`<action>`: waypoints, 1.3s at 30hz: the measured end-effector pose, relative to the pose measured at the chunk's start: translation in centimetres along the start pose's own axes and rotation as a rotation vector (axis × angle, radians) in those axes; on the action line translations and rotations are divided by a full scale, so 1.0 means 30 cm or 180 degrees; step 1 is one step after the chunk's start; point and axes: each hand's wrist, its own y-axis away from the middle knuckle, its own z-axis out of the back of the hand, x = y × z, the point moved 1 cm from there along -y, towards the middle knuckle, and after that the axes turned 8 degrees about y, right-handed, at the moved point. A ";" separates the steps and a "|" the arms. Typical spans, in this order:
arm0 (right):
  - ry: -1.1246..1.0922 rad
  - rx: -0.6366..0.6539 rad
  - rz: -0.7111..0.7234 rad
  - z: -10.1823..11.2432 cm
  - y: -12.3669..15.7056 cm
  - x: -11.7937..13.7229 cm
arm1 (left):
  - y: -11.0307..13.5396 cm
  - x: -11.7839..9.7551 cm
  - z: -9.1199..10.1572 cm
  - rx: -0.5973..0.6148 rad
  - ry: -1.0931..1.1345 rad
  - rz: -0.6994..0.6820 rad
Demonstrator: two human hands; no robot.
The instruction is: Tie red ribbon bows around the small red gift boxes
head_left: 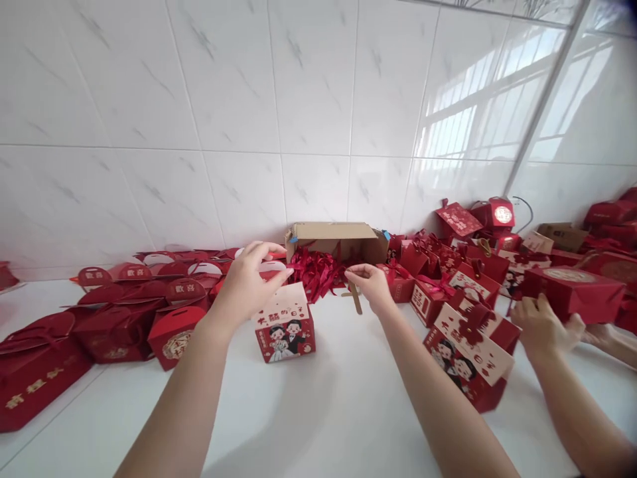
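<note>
A small red and white gift box (284, 330) with a cartoon couple on its front stands on the white surface. My left hand (247, 282) hovers just over its top, fingers curved and apart, holding nothing. My right hand (371, 283) reaches toward a brown cardboard box (332, 232) lying on its side, with a heap of red ribbons (318, 271) spilling out. Its fingertips are pinched together at the edge of that heap, on a red ribbon.
Folded red gift boxes (117, 312) lie piled at the left along the tiled wall. Assembled red boxes (448, 279) crowd the right. Another person's hands (543, 326) work at the right, beside a second couple-print box (472, 362) and a red box (572, 292).
</note>
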 end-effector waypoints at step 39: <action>-0.1805 0.1553 0.2015 -0.219 0.200 0.355 | 0.138 -0.149 0.039 0.1609 0.2898 0.0966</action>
